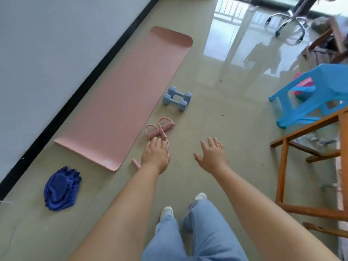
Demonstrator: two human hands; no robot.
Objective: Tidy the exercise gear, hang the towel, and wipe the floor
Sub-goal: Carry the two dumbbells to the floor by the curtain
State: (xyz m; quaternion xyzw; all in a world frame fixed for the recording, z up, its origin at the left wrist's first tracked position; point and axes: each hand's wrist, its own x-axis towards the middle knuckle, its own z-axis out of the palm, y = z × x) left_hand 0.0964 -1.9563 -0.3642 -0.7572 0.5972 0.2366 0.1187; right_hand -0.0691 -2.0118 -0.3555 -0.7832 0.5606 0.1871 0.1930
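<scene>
Both arms are stretched out over the floor (216, 113), and neither grip has anything in it: the left hand (155, 154) has its fingers straight and close together, the right hand (213, 153) is spread wide, palm down. The pink pull-rope exerciser (160, 129) lies right under and just ahead of the left hand, loops pointing away, one pink handle end poking out beside the wrist. A bit farther ahead of that hand sit two light-blue dumbbells (177, 98), side by side. The pink yoga mat (128, 98) is unrolled flat off to the left, along the wall. The blue towel (61, 189) is crumpled on the floor, back and left of the left hand. Off to the right of the right hand are a blue plastic stool (308, 97) and a wooden chair frame (282, 166).
</scene>
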